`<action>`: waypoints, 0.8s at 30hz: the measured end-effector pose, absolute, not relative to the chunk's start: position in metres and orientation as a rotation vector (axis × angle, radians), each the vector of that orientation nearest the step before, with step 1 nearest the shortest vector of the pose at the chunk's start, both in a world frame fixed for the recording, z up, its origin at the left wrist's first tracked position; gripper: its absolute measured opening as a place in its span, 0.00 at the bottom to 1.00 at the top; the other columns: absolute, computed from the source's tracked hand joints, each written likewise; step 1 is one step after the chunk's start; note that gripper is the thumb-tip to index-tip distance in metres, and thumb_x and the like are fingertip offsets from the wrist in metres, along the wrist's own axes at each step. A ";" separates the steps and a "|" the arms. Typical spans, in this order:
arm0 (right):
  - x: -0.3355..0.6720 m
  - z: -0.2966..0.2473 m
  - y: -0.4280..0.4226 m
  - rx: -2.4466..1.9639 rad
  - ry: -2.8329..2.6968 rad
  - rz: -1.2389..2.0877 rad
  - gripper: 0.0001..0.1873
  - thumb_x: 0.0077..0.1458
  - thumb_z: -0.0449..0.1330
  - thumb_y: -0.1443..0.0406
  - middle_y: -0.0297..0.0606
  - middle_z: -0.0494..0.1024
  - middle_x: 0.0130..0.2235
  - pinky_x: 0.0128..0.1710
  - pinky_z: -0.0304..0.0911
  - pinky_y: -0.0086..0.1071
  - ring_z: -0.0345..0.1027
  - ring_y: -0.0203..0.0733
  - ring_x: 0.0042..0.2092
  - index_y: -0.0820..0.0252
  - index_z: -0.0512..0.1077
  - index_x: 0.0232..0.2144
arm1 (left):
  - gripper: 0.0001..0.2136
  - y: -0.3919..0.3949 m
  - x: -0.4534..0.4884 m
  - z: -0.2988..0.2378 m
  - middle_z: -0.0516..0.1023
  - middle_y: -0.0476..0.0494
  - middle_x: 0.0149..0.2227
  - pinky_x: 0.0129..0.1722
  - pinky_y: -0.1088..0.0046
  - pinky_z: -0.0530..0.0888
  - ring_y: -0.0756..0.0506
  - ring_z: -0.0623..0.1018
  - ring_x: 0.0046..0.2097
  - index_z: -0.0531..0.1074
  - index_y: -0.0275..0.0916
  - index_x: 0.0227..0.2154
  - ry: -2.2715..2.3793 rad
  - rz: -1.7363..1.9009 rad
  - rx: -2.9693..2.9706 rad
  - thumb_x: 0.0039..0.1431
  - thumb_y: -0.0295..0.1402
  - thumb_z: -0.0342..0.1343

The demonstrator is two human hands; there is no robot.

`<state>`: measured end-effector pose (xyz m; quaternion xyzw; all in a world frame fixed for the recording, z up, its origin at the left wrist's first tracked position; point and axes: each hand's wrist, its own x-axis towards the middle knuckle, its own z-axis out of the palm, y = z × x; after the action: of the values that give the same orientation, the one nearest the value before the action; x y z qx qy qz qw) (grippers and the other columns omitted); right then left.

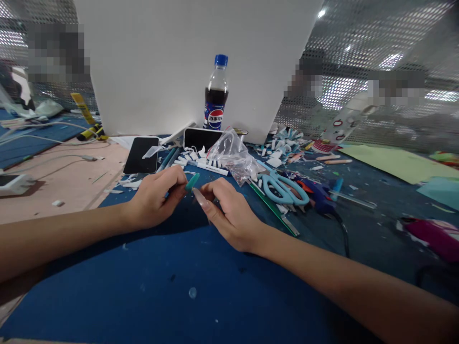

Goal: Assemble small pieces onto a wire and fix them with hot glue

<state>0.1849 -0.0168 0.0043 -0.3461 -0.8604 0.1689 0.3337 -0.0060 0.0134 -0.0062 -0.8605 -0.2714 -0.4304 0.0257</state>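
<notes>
Mid-frame, left hand (154,200) pinches a teal piece (192,182); right hand (231,214) touches close, grip unclear; best brace both wrists

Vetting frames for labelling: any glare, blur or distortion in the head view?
Head view: wide-angle bending, forearms splay toward the corners; head view: glare patches on the perforated mesh; head view: left hand, teal piece and right hand sharp, soft shadow on the blue mat.

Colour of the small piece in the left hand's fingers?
Teal. The small piece, pinched by the left hand, shows best in the head view.
</notes>
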 end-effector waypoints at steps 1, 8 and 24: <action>0.185 0.004 -0.016 -0.897 -2.227 0.473 0.15 0.62 0.44 0.58 0.37 0.68 0.28 0.38 0.58 0.36 0.61 0.40 0.34 0.60 0.63 0.29 | 0.09 0.014 -0.006 -0.006 0.65 0.51 0.22 0.23 0.78 0.65 0.53 0.65 0.24 0.57 0.40 0.24 -0.846 -1.323 -2.658 0.54 0.21 0.46; 0.189 -0.001 -0.008 -0.760 -1.868 0.923 0.23 0.63 0.37 0.54 0.39 0.74 0.31 0.42 0.62 0.39 0.69 0.39 0.37 0.60 0.67 0.35 | 0.08 0.016 -0.008 -0.008 0.65 0.51 0.22 0.23 0.77 0.65 0.53 0.65 0.24 0.58 0.40 0.24 -0.969 -1.246 -2.651 0.57 0.24 0.46; 0.188 0.004 -0.005 -0.706 -1.866 1.242 0.28 0.62 0.39 0.52 0.38 0.75 0.27 0.43 0.64 0.40 0.71 0.40 0.33 0.59 0.73 0.29 | 0.06 0.014 -0.006 -0.008 0.66 0.53 0.22 0.23 0.79 0.63 0.54 0.65 0.22 0.59 0.39 0.25 -0.981 -1.105 -2.717 0.55 0.24 0.47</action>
<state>0.1884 -0.0053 0.0041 -0.2772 -0.7327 0.4876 0.3853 -0.0059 0.0143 -0.0081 -0.8782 -0.3172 -0.3572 0.0242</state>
